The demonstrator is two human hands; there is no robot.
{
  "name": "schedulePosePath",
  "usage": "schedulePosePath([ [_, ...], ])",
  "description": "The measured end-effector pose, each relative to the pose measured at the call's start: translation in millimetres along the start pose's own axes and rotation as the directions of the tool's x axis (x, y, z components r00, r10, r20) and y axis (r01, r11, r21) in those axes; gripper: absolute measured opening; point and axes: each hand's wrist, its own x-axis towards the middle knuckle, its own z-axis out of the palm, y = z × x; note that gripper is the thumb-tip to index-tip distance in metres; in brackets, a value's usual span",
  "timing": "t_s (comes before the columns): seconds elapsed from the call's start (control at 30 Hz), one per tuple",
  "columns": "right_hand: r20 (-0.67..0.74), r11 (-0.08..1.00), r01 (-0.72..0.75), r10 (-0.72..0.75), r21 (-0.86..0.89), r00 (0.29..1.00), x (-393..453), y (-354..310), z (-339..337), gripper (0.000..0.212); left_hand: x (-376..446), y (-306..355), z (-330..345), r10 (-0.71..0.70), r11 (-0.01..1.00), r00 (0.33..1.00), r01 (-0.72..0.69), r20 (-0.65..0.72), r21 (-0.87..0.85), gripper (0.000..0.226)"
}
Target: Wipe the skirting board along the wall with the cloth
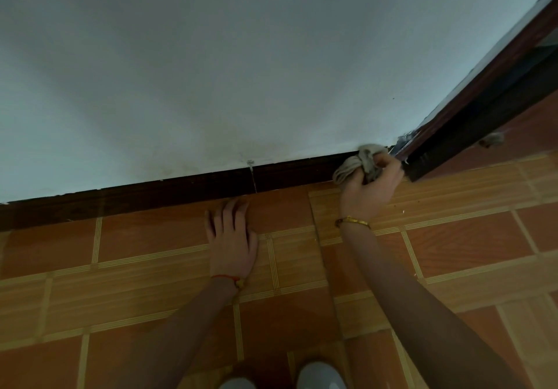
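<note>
The right hand [373, 184] grips a bunched grey cloth [359, 163] and holds it against the dark skirting board [181, 187] at its right end, just beside a dark door frame [471, 110]. The left hand [231, 236] lies flat on the tiled floor [151, 267], fingers straight, near the board's foot. A gold bracelet [353, 221] circles the right wrist, a red cord [225, 277] the left. Possibly shoe tips [320, 376] show at the bottom edge.
</note>
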Motion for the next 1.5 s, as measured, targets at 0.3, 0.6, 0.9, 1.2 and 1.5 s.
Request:
schedulePosePath([
  [0.3,0.379,0.961,0.257,-0.275,0.100,0.883,-80.8,-15.8,29.1,0.028,-8.2,-0.5,-1.0,-0.005,1.000,1.000,0.005,-0.011,0.014,0.049],
  [0.6,0.390,0.967,0.224,-0.163,-0.117,0.906,-55.0,21.8,15.1,0.031,-20.1,-0.1,-2.0,-0.001,1.000,1.000,0.000,-0.025,-0.011,0.046],
  [0.9,0.615,0.927,0.336,-0.169,-0.166,0.770,-71.7,34.1,19.2,0.029,-21.8,1.3,0.0,-0.007,1.000,1.000,0.007,-0.029,-0.020,0.046],
  [1.2,0.682,0.881,0.451,-0.243,-0.142,0.689,-67.0,41.2,22.4,0.033,-17.9,11.4,0.1,0.012,0.997,0.999,-0.016,-0.053,-0.079,0.046],
  [1.5,0.434,0.850,0.230,-0.002,-0.473,0.901,32.1,78.4,-20.1,0.032,-5.3,39.8,3.0,0.016,0.989,1.000,-0.015,0.000,-0.145,0.047],
])
